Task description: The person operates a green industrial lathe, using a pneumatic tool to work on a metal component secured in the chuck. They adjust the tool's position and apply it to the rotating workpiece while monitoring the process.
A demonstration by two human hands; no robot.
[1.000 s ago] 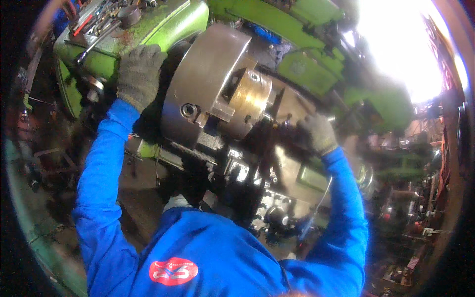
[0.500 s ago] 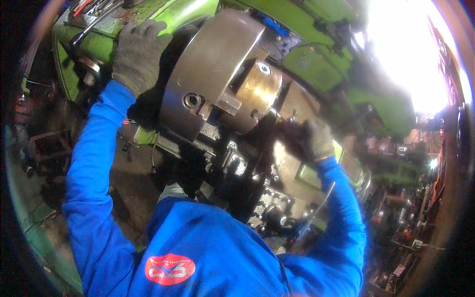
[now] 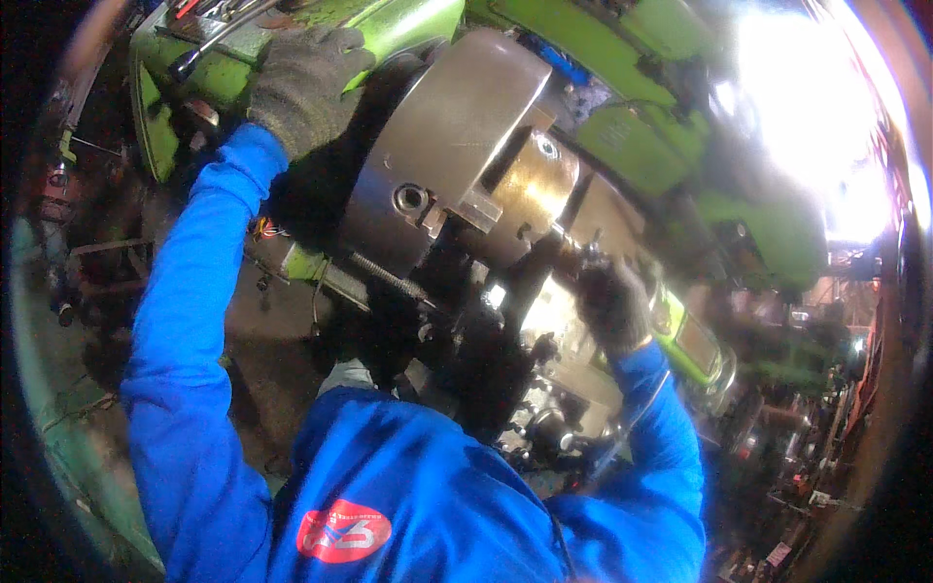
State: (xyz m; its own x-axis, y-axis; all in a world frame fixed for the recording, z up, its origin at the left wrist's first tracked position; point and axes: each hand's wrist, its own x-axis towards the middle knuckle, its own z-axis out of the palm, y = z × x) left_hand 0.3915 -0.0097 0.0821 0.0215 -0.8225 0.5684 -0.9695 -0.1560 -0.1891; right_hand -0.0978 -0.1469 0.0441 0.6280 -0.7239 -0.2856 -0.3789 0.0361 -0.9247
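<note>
My left hand, in a dark grey knit glove, lies on the green headstock of a lathe, fingers stretched out and holding nothing. To its right is a large steel chuck. The chuck's jaws grip a round brass-coloured workpiece with a shiny machined surface. My right hand, gloved too, is closed just off the workpiece's right end, beside a short metal rod. Shadow and the glove hide its fingertips, so what it holds cannot be made out.
Below my right hand sits the tool slide with its bolts and knobs. A long-handled tool lies on the headstock at upper left. Green machine parts stand beyond the chuck. Strong light glares at upper right, and cluttered shelving fills the right side.
The view has shifted, so the lathe appears slightly farther right and lower. My right hand has come down and closer to the workpiece's end. My left hand stays on the headstock.
</note>
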